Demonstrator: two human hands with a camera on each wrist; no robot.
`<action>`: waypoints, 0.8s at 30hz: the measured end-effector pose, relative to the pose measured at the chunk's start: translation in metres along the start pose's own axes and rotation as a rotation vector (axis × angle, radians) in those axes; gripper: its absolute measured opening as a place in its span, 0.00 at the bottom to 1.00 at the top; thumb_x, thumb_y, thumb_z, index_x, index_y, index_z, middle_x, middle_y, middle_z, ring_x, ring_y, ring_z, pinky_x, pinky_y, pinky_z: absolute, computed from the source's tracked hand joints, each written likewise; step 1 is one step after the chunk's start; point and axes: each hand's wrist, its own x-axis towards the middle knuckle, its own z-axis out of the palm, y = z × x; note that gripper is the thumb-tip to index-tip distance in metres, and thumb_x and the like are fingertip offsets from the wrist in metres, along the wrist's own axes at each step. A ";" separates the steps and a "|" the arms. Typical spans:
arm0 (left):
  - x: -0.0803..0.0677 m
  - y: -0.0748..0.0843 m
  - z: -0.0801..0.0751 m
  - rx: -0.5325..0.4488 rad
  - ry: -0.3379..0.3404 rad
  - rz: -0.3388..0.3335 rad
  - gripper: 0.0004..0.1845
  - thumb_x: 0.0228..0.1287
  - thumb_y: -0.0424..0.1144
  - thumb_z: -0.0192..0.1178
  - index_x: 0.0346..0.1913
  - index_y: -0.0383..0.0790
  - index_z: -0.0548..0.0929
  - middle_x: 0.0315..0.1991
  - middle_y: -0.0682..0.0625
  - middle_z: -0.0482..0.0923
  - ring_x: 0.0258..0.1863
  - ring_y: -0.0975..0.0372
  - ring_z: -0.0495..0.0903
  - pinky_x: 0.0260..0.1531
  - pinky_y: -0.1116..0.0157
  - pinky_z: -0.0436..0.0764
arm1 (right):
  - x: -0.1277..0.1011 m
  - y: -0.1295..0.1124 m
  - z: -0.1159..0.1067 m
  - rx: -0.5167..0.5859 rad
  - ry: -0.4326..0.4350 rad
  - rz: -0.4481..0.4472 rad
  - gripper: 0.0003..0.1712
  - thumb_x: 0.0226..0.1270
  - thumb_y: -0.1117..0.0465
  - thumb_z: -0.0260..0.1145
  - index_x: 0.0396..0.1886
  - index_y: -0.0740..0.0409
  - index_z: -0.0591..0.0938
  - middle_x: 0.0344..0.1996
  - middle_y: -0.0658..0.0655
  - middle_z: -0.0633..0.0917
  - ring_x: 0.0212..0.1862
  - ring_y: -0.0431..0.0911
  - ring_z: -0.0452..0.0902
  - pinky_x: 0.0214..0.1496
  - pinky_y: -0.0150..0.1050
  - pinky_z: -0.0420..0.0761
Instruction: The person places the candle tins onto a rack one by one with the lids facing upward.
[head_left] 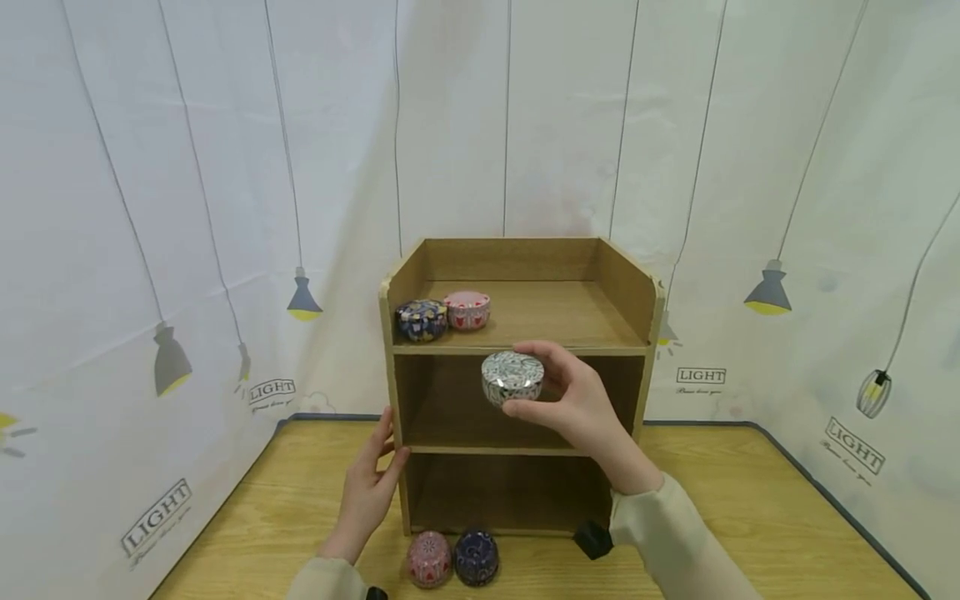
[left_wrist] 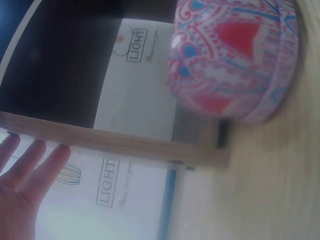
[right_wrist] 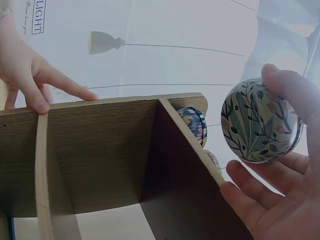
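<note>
Your right hand [head_left: 577,404] pinches the white patterned tin [head_left: 513,377] between thumb and fingertips, holding it in the air just before the front edge of the wooden shelf unit's [head_left: 517,333] top board, near its middle. Your left hand [head_left: 369,483], well apart from the tin, rests with straight fingers against the unit's left side panel, holding nothing.

The pink tin [left_wrist: 235,60] is blurred and cut by the top edge in the left wrist view. Behind the shelf [right_wrist: 125,145] wall, the dark tin [right_wrist: 194,124] is half hidden.
</note>
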 end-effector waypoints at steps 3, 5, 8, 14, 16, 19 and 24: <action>0.002 0.019 -0.002 0.006 0.011 0.023 0.33 0.61 0.20 0.60 0.69 0.31 0.65 0.60 0.32 0.72 0.43 0.42 0.80 0.26 0.69 0.83 | 0.004 -0.002 -0.001 -0.013 0.004 -0.002 0.36 0.48 0.69 0.78 0.60 0.60 0.76 0.50 0.59 0.82 0.43 0.48 0.81 0.42 0.37 0.82; 0.002 0.020 -0.002 0.005 0.010 0.027 0.33 0.61 0.20 0.60 0.69 0.31 0.65 0.60 0.32 0.72 0.43 0.41 0.80 0.26 0.68 0.83 | 0.006 -0.004 -0.001 -0.022 0.007 -0.006 0.36 0.49 0.69 0.78 0.60 0.60 0.76 0.50 0.58 0.82 0.43 0.48 0.81 0.43 0.37 0.82; 0.002 0.020 -0.003 0.008 0.007 0.029 0.33 0.61 0.20 0.60 0.70 0.32 0.64 0.61 0.31 0.71 0.43 0.41 0.79 0.27 0.68 0.83 | 0.009 -0.006 -0.002 -0.036 0.012 -0.004 0.37 0.48 0.68 0.79 0.60 0.61 0.76 0.50 0.58 0.82 0.44 0.49 0.80 0.43 0.37 0.82; 0.003 0.021 -0.002 0.007 0.006 0.023 0.33 0.61 0.20 0.60 0.70 0.32 0.64 0.62 0.32 0.70 0.43 0.41 0.79 0.27 0.67 0.84 | 0.014 -0.011 -0.004 -0.038 0.014 0.024 0.37 0.48 0.67 0.79 0.61 0.60 0.76 0.51 0.57 0.82 0.45 0.49 0.80 0.43 0.38 0.82; 0.003 0.021 -0.002 0.004 0.008 0.020 0.33 0.61 0.20 0.60 0.69 0.31 0.64 0.62 0.32 0.71 0.43 0.41 0.79 0.27 0.68 0.83 | 0.016 -0.012 -0.005 -0.038 0.015 0.030 0.37 0.49 0.67 0.79 0.61 0.61 0.76 0.51 0.57 0.82 0.44 0.49 0.80 0.42 0.38 0.82; 0.003 0.021 -0.002 0.005 0.009 0.019 0.33 0.61 0.20 0.60 0.69 0.31 0.64 0.61 0.31 0.71 0.43 0.42 0.79 0.27 0.68 0.83 | 0.019 -0.013 -0.007 -0.044 0.016 0.030 0.37 0.49 0.67 0.78 0.61 0.61 0.75 0.50 0.58 0.82 0.43 0.49 0.80 0.41 0.37 0.82; 0.003 0.021 -0.002 0.004 0.011 0.025 0.33 0.61 0.20 0.60 0.69 0.31 0.65 0.60 0.31 0.72 0.43 0.42 0.79 0.27 0.68 0.83 | 0.026 -0.014 -0.010 -0.050 0.014 0.034 0.36 0.51 0.68 0.77 0.61 0.61 0.75 0.51 0.59 0.82 0.44 0.49 0.80 0.41 0.36 0.82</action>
